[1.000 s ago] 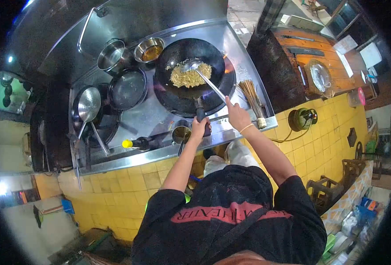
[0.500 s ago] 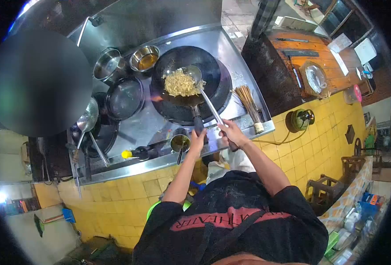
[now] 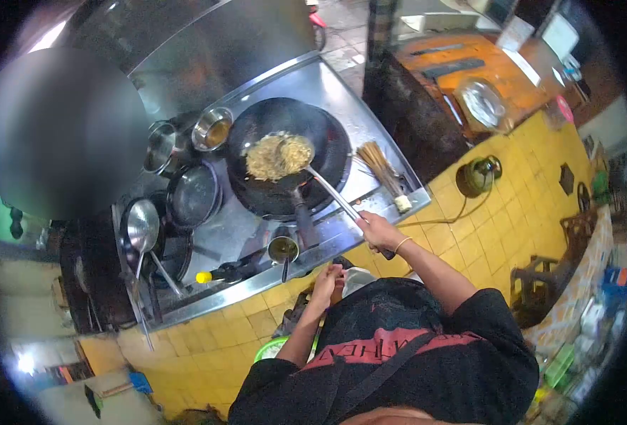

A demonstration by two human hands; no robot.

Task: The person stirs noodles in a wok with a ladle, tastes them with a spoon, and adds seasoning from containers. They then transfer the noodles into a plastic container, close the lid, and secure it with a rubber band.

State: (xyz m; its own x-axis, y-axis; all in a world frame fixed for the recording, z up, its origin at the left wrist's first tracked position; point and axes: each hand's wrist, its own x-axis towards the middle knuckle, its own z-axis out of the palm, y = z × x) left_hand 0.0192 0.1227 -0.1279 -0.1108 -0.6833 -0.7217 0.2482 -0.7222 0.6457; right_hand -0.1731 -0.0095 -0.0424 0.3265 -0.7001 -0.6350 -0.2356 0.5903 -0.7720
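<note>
A black wok [image 3: 257,117] sits on the steel stove with a heap of light brown food [image 3: 262,157] in it. My right hand [image 3: 379,234] grips the long handle of a metal ladle [image 3: 329,190], whose bowl holds some of the food over the wok. Off the stove's front edge, my left hand [image 3: 328,283] is beside a clear container near my waist; its fingers are curled, and what they hold, if anything, is hidden. The wok's handle [image 3: 303,216] is free. A small pot [image 3: 284,248] with a spoon stands left of that handle.
Metal bowls [image 3: 212,129] and a black pan [image 3: 194,196] stand left of the wok. A large ladle [image 3: 143,225] and a yellow-capped bottle [image 3: 223,273] lie nearer. To the right are a stick bundle [image 3: 386,173], a gas cylinder [image 3: 478,177] and a wooden table [image 3: 434,60].
My left hand has let go of the wok's handle and moved down off the stove's edge. The ladle's bowl now holds food. The view has turned and shifted.
</note>
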